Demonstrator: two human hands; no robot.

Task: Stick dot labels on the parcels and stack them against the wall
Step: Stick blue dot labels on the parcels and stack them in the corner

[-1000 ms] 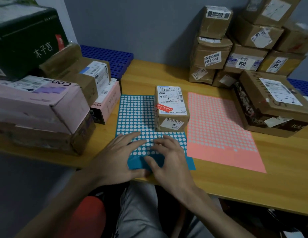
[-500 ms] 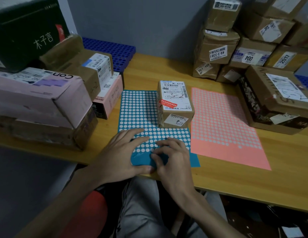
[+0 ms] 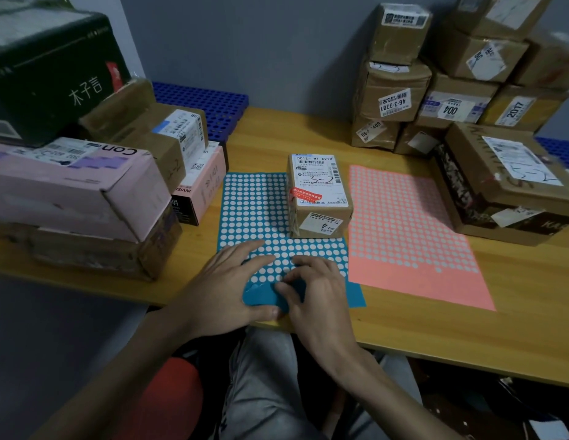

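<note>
One small brown parcel (image 3: 318, 198) lies at the middle of the wooden surface (image 3: 467, 328). Its long axis runs from 6 to 12 o'clock, with the printed shipping label facing up. The near end face carries a small slip marked "4". The parcel sits on the far right part of the blue dot sheet (image 3: 254, 211), along that sheet's right edge.

There are two dot sheets. The blue one lies under the parcel and stretches to its 9 and 6 o'clock. The pink sheet (image 3: 403, 230) lies flat just beside the parcel at 3 o'clock. Both have their long axes running from 6 to 12 o'clock, and each has a bare strip at the near end.

Two hands rest on the near end of the blue sheet, at the parcel's 6 to 7 o'clock. The left hand (image 3: 226, 287) lies flat with its fingers spread over the dots and its thumb along the near edge. The right hand (image 3: 321, 296) has curled fingers, and its thumb is on the bare blue strip. I cannot tell whether it pinches a dot.

At 1 to 2 o'clock, at least eight brown parcels form the stack (image 3: 457, 100) against the grey wall, with one larger flat box (image 3: 511, 185) in front. At 9 to 10 o'clock stands a pile of five boxes (image 3: 86, 185): one dark green, two pink and two brown. Two blue grid panels (image 3: 206, 103) show behind the piles, one on each side.
</note>
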